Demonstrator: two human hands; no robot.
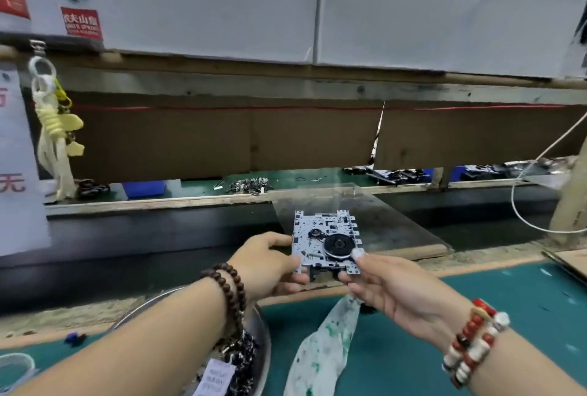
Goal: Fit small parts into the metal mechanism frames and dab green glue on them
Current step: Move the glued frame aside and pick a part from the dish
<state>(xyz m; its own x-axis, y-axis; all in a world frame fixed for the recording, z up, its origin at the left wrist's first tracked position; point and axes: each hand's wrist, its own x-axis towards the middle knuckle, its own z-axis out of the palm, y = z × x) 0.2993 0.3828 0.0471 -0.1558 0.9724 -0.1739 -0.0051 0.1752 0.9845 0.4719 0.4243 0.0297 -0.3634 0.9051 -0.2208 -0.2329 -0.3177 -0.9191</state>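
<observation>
1. Your two forearms fill the bottom of the view, reaching forward over the green mat (476, 316); the left wrist wears dark brown beads (230, 287), the right wrist red and white beads (473, 341).
2. Behind them a brown cardboard wall (222, 138) spans the bench, with white panels (222, 5) above it.
3. Under your left forearm sits a metal bowl (262, 332) of dark small parts (244, 360), with a white label lying on them.
4. Between your arms a white cloth (324, 351) stained green lies on the mat.
5. Your left hand (266, 264) grips the left edge of the frame (313, 241), thumb on top and fingers curled beneath.
6. Your right hand (390, 284) pinches the frame's near right corner between thumb and forefinger; the tips look covered in white.
7. That frame is held off the bench, flat and face up, above the wooden edge strip, in front of a clear sheet (374, 221).
8. On the frame, a black round wheel (338, 245) sits to the right, with a smaller dark part (315, 232) to its upper left.
9. Farther back, a heap of small metal pieces (247, 186) lies beside a blue bin (144, 188).
</observation>
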